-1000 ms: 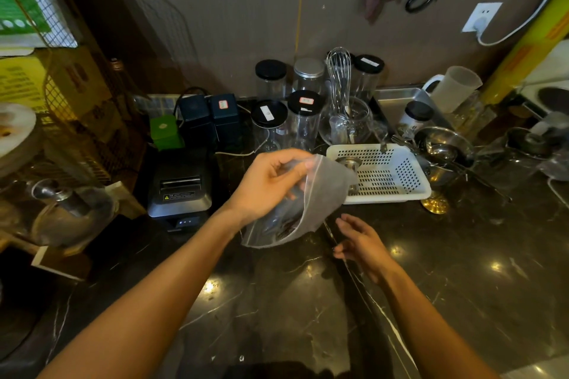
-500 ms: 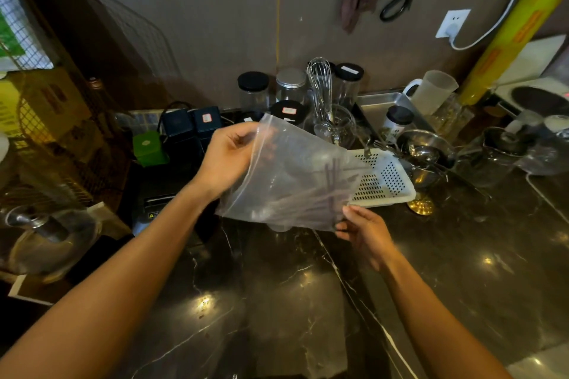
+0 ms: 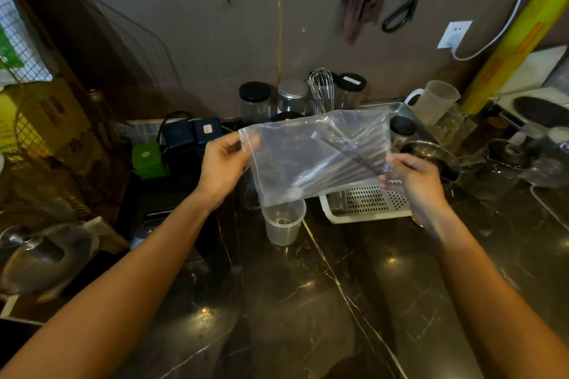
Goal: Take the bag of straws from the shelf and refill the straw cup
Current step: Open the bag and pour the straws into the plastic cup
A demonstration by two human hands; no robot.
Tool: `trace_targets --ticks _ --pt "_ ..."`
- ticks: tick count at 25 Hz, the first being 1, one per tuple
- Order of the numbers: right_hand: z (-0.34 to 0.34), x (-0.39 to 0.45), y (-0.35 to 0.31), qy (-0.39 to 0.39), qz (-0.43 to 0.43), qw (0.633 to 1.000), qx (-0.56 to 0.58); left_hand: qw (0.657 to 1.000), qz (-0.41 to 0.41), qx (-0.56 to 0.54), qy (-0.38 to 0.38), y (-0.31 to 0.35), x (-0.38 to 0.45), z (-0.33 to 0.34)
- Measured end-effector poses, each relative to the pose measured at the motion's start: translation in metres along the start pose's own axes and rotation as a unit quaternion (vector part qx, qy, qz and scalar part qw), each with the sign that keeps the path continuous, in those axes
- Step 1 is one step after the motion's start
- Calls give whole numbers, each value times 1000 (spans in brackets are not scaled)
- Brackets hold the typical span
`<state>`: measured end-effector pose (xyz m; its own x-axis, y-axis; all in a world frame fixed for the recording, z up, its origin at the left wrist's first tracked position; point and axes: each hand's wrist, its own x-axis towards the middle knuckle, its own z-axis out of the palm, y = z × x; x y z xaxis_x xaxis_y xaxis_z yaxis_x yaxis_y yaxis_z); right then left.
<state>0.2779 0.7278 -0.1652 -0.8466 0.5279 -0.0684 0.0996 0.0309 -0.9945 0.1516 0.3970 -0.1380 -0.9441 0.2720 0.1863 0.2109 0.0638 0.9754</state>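
Note:
A clear plastic bag of straws point(image 3: 311, 157) is stretched out flat in the air above the dark marble counter. My left hand point(image 3: 223, 164) pinches its left top corner. My right hand point(image 3: 412, 177) pinches its right edge. Inside, several straws lie slanted, one of them dark. Directly under the bag's lower edge stands a clear plastic cup point(image 3: 283, 223), upright, with nothing visible in it.
A white perforated basket point(image 3: 366, 203) sits right of the cup. Jars and a whisk point(image 3: 321, 89) line the back wall. A black receipt printer point(image 3: 160, 218) and green tin point(image 3: 149, 160) stand at left, metal bowls point(image 3: 431, 154) and a pitcher at right.
The bag went from crumpled in my left hand to spread wide and raised. My right hand rose from the counter and took the bag's right edge. The cup has come into view.

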Motion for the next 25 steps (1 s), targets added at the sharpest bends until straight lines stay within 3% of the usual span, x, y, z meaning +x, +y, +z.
trace_targets --ticks 8,15,25 --pt "7 17 -20 19 -71 991 -115 999 -40 -23 -17 -42 -16 -3" --pt "26 27 -36 -10 -123 972 -198 993 -117 -12 27 -72 -40 -9" --pt "39 27 -49 6 -112 977 -179 991 -126 -33 29 -82 -41 -9"
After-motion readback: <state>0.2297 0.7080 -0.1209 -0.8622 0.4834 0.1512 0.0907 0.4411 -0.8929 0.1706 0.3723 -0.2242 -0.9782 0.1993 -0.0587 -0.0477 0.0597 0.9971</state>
